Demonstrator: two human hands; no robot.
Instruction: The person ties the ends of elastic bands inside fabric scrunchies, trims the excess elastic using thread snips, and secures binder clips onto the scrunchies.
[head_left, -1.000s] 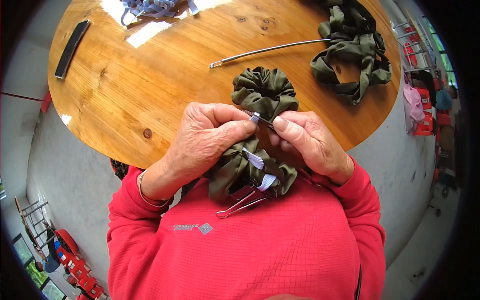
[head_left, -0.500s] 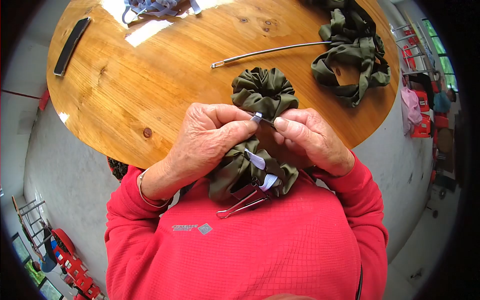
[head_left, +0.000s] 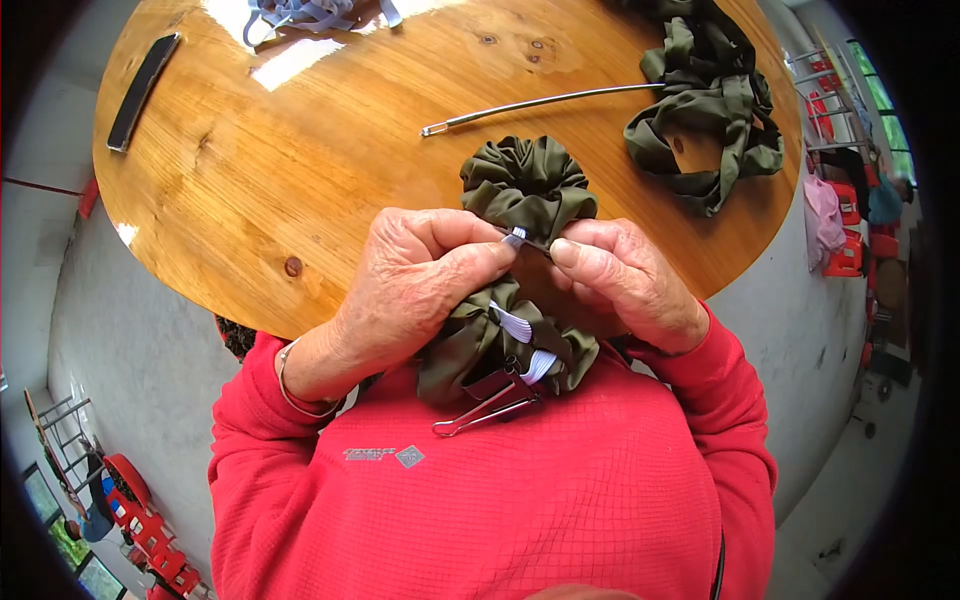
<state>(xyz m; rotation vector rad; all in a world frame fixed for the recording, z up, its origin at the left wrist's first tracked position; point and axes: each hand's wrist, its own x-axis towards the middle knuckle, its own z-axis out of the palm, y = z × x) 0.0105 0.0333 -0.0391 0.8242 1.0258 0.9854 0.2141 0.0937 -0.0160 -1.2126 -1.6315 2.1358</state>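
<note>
A gathered dark-green fabric ring, like a scrunchie point(head_left: 528, 190), lies at the table's near edge between my hands. My left hand point(head_left: 415, 270) is closed, its thumb and finger pinching a white elastic band point(head_left: 517, 237) where it comes out of the ring. Beside it my right hand point(head_left: 625, 272) is closed in a pinch on the ring's green fabric edge; its lower fingers are partly hidden. Below, against my chest, more green fabric point(head_left: 455, 350) is bunched with white elastic point(head_left: 515, 325) showing. A black binder clip point(head_left: 490, 388) with wire handles is attached there.
A thin metal rod with an eye point(head_left: 540, 102) lies across the wooden table point(head_left: 230, 200), its far end at a heap of green fabric loops point(head_left: 735, 140). Light-blue elastic strips point(head_left: 310, 15) lie at the far edge. A black bar point(head_left: 143, 95) rests at left.
Almost nothing differs. My right fingertips have shifted very slightly at the fabric edge; the left hand keeps its pinch on the elastic.
</note>
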